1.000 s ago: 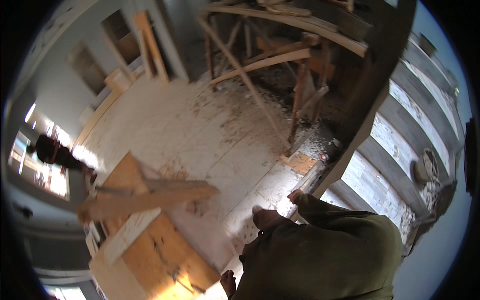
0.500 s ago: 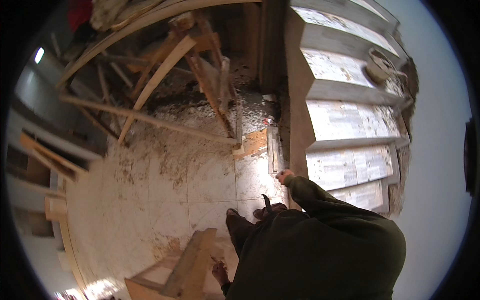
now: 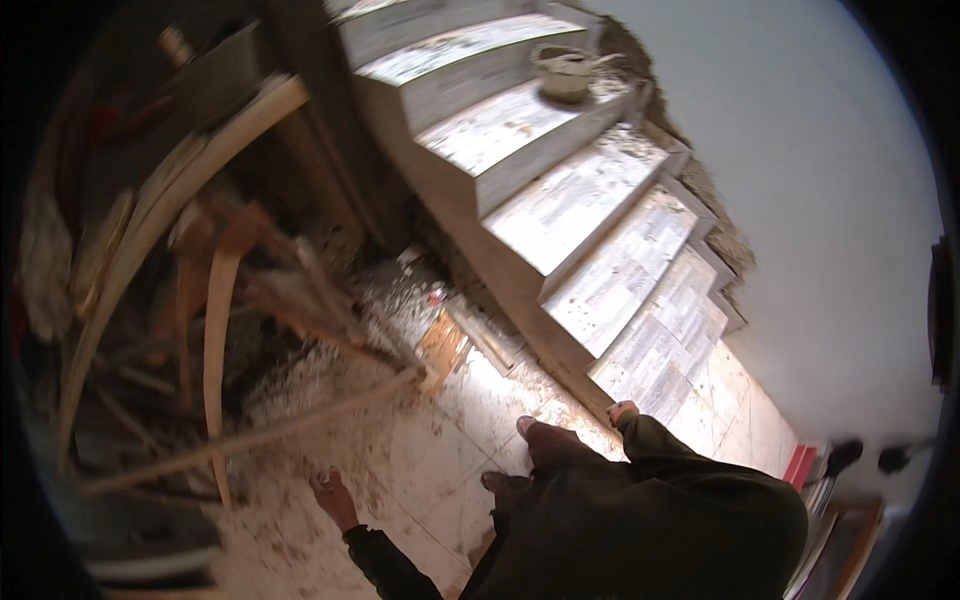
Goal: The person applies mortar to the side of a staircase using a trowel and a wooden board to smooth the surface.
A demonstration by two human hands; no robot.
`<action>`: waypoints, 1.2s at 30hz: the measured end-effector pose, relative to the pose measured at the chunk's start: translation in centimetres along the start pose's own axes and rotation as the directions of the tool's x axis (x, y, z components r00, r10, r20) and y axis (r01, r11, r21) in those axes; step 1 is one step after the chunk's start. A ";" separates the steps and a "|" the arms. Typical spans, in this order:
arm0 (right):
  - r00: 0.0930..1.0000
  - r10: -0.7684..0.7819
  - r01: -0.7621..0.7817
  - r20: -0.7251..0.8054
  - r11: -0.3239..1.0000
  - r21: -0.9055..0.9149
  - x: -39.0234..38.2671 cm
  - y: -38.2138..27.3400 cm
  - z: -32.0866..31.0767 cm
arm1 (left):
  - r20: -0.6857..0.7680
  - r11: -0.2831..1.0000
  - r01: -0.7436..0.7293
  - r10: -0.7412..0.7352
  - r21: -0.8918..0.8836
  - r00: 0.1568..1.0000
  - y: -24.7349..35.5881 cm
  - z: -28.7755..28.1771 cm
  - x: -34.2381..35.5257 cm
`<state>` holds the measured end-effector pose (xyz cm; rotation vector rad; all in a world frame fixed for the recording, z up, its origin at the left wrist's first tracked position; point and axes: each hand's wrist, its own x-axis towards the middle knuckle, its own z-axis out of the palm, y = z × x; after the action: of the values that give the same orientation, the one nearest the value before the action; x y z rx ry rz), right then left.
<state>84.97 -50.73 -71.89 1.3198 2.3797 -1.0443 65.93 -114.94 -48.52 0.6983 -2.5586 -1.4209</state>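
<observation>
My left hand point(image 3: 333, 497) is out over the dusty tiled floor point(image 3: 400, 470), its fingers loosely bent and apart, with nothing seen in it. Nearest to it is a long wooden pole point(image 3: 300, 430) of the timber trestle. My right hand point(image 3: 623, 411) appears beside the bottom of the tiled staircase point(image 3: 660, 370), its fingers curled in; whether it holds something small cannot be made out. I cannot tell if it touches the stair's edge. My shoes point(image 3: 525, 427) are on the floor between the two hands.
A mortar-stained bucket point(image 3: 563, 72) stands on a higher step against the white wall point(image 3: 780, 200). Wood strips point(image 3: 480, 335) and a plywood piece point(image 3: 441, 345) lie along the stair's foot. The timber trestle point(image 3: 225, 300) fills the left; red and white objects point(image 3: 800, 466) lie at lower right.
My view has swung right, so the staircase now slants across the middle. My left hand has come forward from beside the wooden boards. My right hand now appears lower, by the bottom steps.
</observation>
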 end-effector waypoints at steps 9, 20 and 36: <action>0.968 0.250 -0.239 -0.030 0.949 0.206 -0.5 0.0 6.4 | 0.532 0.899 -0.181 -0.065 0.398 0.844 4.2 13.3 3.0; 0.945 -0.032 0.038 0.327 0.999 -0.011 7.0 -20.1 14.3 | 0.226 0.411 0.860 -0.908 0.304 0.354 -16.8 4.1 -14.1; 0.982 -0.110 0.178 0.151 0.794 -0.581 39.9 -17.0 46.7 | 0.223 0.030 0.968 -0.974 0.248 -0.027 -36.0 4.2 -13.8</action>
<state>42.07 -62.40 -117.59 0.8345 2.4488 -0.3168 88.61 -121.55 -79.24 2.9975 -1.9848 -1.8087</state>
